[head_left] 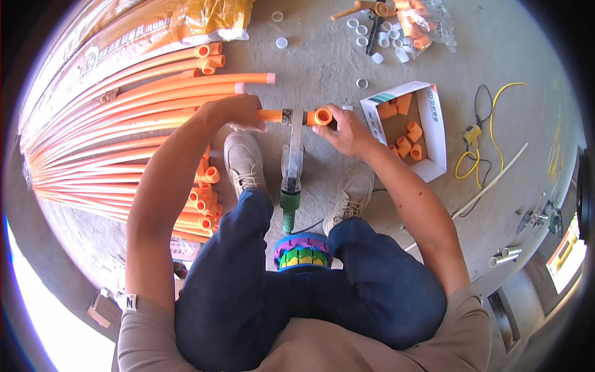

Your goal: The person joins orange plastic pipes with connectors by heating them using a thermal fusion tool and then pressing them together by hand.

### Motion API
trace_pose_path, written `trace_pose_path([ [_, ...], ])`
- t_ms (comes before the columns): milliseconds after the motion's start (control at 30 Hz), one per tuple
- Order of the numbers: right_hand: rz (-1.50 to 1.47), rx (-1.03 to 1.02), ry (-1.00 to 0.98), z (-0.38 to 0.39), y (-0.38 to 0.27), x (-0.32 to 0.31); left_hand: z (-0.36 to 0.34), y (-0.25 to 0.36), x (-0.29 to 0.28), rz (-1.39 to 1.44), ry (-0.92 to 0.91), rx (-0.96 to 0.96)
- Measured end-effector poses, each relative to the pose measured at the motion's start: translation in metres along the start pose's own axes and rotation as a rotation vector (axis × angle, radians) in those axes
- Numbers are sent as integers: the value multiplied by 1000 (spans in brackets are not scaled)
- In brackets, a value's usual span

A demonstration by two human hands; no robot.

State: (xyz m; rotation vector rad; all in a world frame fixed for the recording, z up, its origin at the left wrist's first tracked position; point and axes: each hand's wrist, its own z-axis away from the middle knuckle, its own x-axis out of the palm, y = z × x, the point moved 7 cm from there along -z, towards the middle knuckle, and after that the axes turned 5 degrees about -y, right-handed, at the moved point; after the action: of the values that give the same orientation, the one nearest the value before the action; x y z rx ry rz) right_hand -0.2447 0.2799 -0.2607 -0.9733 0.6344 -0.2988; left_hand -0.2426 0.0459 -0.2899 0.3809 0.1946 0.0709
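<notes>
My left hand (240,113) is closed on an orange pipe (271,115), whose right end meets the upright heating tool (289,203), which has a metal plate and green handle and stands between my shoes. My right hand (346,131) grips an orange fitting (322,116) with a round opening facing up, at the other side of the tool's head. The tool's lower metal stand is partly behind the plate. Whether pipe and fitting are fully seated on it I cannot tell.
Many orange pipes (105,155) and fittings (204,198) lie left. An open box (434,149) of fittings sits right, beside a yellow cord (496,149) and white pipe (489,183). Bagged fittings (415,31) and several white rings (384,38) lie ahead. A colourful round object (302,251) is between my legs.
</notes>
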Motion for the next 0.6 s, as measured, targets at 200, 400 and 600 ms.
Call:
trace_pose_path([
  [200,-40,3,-13,3,-2,4,0,-1,-2,-21,137,36],
  [400,-24,5,-5,2,-2,3,12,8,-4,-82,170,-84],
  [600,-59,-12,45,4,-3,4,13,9,-1,-94,190,-54],
])
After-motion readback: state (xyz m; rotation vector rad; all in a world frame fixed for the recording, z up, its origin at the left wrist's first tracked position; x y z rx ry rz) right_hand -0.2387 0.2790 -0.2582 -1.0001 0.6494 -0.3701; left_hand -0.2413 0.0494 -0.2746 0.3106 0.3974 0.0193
